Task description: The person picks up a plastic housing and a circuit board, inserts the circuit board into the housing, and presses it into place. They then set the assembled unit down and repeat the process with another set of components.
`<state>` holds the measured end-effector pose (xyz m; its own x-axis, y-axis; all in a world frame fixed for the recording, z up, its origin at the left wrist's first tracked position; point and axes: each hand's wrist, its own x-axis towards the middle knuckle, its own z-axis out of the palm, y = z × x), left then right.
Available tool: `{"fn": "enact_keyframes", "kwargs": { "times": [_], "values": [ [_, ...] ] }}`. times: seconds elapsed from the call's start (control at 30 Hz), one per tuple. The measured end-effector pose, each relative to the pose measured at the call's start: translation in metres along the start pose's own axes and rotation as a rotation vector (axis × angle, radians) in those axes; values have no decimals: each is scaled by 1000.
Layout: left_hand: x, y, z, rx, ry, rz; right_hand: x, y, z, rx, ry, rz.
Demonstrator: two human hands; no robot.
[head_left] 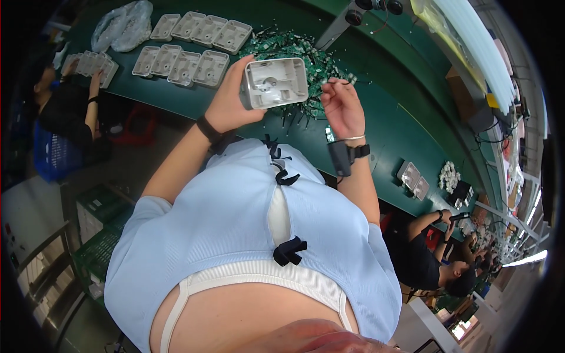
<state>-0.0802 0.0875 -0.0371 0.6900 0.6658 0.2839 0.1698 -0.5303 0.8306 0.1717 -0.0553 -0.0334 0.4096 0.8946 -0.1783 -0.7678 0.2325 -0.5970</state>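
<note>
My left hand point(232, 100) grips a white plastic housing point(275, 83) by its left side, its open face turned up so moulded posts and ribs show inside. Just right of it, my right hand point(343, 106) pinches a thin dark wire point(346, 83) between thumb and fingers. By that wrist a small green circuit board point(329, 134) shows; whether it hangs from the wire I cannot tell. Behind both hands lies a heap of green circuit boards with dark wires point(288, 44), partly hidden by the housing.
On the green table point(385, 138), more white housings point(210, 69) stand in rows at the left, near a clear plastic bag point(122, 26). Two housings point(413, 179) and a pile of small white parts point(449, 176) lie right. Co-workers sit left point(65, 112) and right point(424, 253). A metal post point(334, 35) rises behind the heap.
</note>
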Motion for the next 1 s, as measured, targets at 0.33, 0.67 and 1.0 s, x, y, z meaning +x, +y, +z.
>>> {"fn": "enact_keyframes", "kwargs": {
  "times": [0.33,0.67,1.0],
  "values": [
    [13,52,-4,14,-12,113,-17,23,65,-1317,-264,-837],
    [11,57,1,4,1,85,-16,27,71,-1469,-332,-853],
    [9,53,8,-129,-44,64,-22,38,67,-1486,-270,-847]
  ]
}}
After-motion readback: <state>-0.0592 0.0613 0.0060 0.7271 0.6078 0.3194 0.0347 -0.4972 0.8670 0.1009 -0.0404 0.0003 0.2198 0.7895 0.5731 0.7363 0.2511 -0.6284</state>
